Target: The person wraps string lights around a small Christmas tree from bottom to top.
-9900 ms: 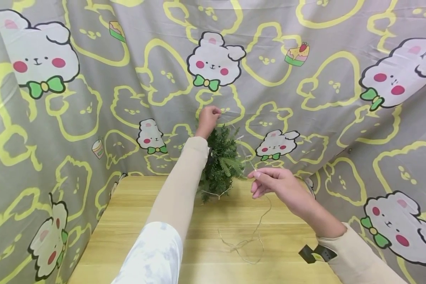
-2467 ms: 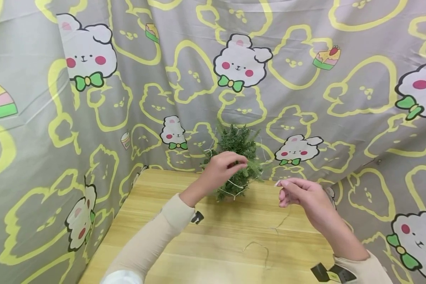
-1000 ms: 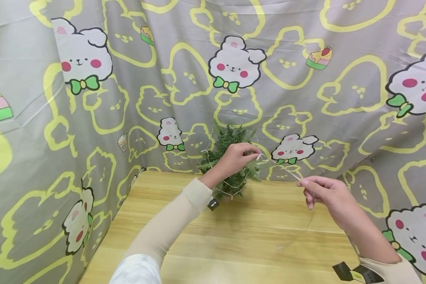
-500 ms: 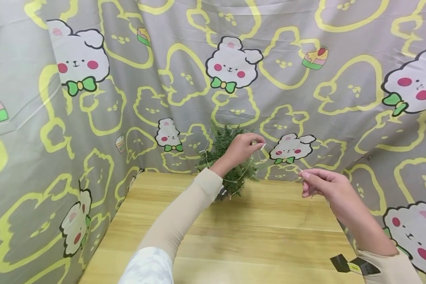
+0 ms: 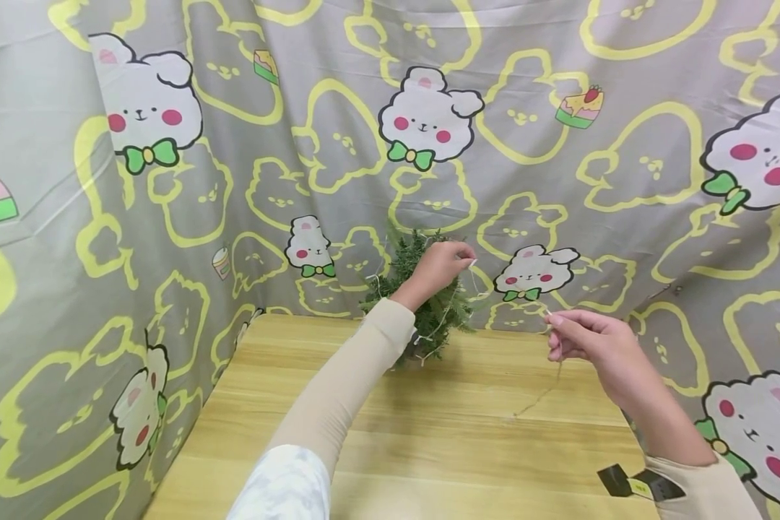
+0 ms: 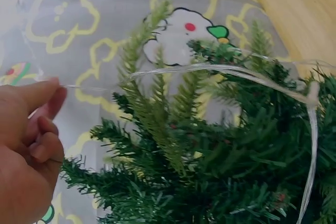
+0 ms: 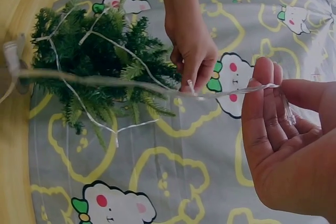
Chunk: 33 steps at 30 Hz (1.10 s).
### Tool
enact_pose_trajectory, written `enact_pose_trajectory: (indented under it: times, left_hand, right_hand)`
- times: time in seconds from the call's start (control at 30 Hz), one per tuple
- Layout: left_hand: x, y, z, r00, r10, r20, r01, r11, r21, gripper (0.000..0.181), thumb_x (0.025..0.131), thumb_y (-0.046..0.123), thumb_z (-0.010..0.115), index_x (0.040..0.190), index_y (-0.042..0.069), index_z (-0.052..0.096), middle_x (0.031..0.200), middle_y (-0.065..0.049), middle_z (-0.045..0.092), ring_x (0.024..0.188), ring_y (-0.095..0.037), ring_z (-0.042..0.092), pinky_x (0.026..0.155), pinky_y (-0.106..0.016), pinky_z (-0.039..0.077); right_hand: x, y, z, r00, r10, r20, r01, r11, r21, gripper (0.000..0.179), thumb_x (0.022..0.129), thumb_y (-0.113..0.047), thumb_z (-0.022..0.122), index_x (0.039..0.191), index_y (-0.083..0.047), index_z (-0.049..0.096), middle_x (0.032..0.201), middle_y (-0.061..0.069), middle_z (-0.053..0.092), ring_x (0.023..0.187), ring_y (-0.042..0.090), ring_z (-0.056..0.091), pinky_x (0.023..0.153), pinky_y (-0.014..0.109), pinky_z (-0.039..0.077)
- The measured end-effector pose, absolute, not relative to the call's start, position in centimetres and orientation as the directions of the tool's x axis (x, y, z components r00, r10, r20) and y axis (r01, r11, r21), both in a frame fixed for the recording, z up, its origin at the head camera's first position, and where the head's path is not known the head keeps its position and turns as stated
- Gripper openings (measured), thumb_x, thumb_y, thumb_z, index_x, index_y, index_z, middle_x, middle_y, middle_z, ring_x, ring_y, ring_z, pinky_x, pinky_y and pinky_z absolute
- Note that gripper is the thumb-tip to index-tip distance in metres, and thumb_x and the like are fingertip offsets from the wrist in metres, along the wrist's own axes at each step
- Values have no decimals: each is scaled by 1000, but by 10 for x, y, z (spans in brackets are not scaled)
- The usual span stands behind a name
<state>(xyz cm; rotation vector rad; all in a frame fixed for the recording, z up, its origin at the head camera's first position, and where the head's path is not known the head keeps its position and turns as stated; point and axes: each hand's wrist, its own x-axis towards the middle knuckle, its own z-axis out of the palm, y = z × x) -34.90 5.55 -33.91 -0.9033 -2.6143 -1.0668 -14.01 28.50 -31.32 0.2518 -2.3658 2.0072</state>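
A small green artificial Christmas tree (image 5: 404, 266) stands at the back of the table, with thin clear fairy lights (image 7: 228, 94) looped around it. In the head view my left hand (image 5: 438, 267) reaches across the tree and pinches the light string at its upper right. My right hand (image 5: 591, 339) is to the right of the tree, pinching the same string between thumb and fingertips, and a loose tail hangs below it. The right wrist view shows the strand running between both hands. In the left wrist view several strands cross the branches (image 6: 173, 145) beside my left hand (image 6: 31, 145).
The wooden table (image 5: 429, 440) stretches in front of the tree. Patterned grey curtains (image 5: 338, 50) enclose it at the back and on both sides. A black device (image 5: 640, 484) sits on the right sleeve.
My left hand came from the treetop round the front to its upper right, then slightly left just now. The string tangle has gone from the table, and more strands cross the tree's front.
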Motion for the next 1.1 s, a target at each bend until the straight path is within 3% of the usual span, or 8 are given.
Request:
enact_pose_trajectory:
  times: [0.23,0.5,0.6,0.67,0.8,0.87,1.1]
  left_hand:
    - [-351,57,-348,-802,538,260,581,601,548,20,101,20,63,118,14,72,115,-1,73,100,-12,69,82,-25,56]
    - [-335,58,-337,-769,563,302,627,573,527,25,100,24,64,123,19,71,119,3,72,105,-9,67,88,-24,54]
    - [-319,63,-323,-714,615,335,685,514,515,30,100,27,64,130,21,68,118,5,72,105,-7,67,91,-22,53]
    - [-307,68,-315,-644,670,369,750,459,477,34,100,28,64,134,22,66,115,6,73,102,-4,67,89,-19,52]
    - [-290,78,-305,-485,772,410,870,379,316,34,101,28,64,135,23,66,114,8,74,99,0,66,84,-13,50]
    - [-286,80,-303,-433,799,417,901,366,234,31,101,27,64,131,23,69,116,10,73,101,2,66,85,-12,49]
    - [-287,80,-303,-352,805,477,932,350,96,19,103,25,61,112,23,77,109,12,74,99,2,66,85,-10,48]
  right_hand:
    - [-153,283,-319,-993,-67,102,-112,170,-979,12,100,-20,65,103,-11,72,79,0,71,70,16,71,73,29,60]
    - [-162,284,-321,-994,-57,92,-101,188,-977,15,99,-26,67,103,-13,73,80,2,72,69,16,71,73,28,60]
    - [-164,283,-321,-994,-59,92,-101,191,-976,14,100,-25,66,102,-13,73,79,1,71,69,15,71,73,28,60]
    - [-165,282,-321,-995,-58,82,-92,193,-977,14,100,-26,65,102,-14,73,78,-1,71,69,15,71,73,28,60]
    - [-168,279,-319,-996,-58,65,-76,205,-976,16,100,-29,66,101,-14,72,78,-2,71,69,15,71,73,28,60]
    - [-169,277,-318,-996,-64,66,-77,207,-975,16,100,-29,66,101,-15,72,78,-2,71,69,15,71,73,28,60]
    - [-170,273,-318,-994,-81,74,-89,212,-973,16,100,-29,65,104,-15,72,79,-2,71,69,15,71,72,29,59]
